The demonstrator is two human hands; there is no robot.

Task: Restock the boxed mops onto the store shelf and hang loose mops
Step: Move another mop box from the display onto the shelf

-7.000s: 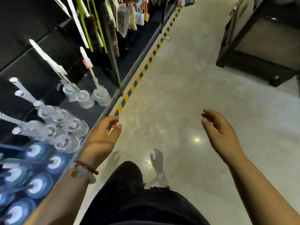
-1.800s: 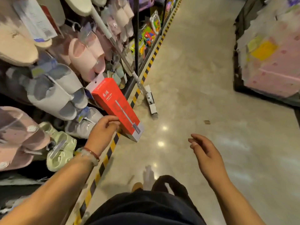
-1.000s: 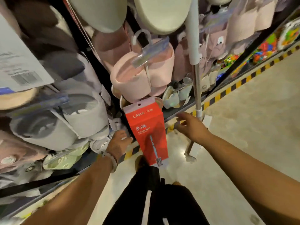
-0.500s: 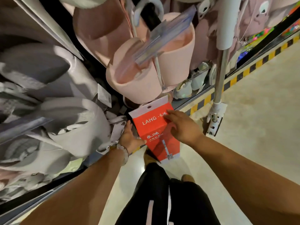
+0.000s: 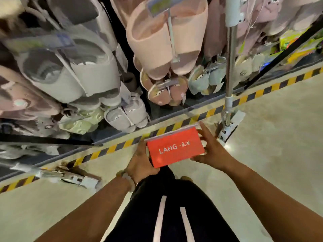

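The red mop box (image 5: 175,147) is held above the floor (image 5: 279,137), between both hands. The left hand (image 5: 142,161) grips its left end, the right hand (image 5: 210,151) its right end. A loose mop (image 5: 229,88) leans against the slipper rack (image 5: 87,67) just beside.

red mop box (image 5: 175,147), left hand (image 5: 142,160), right hand (image 5: 212,148)
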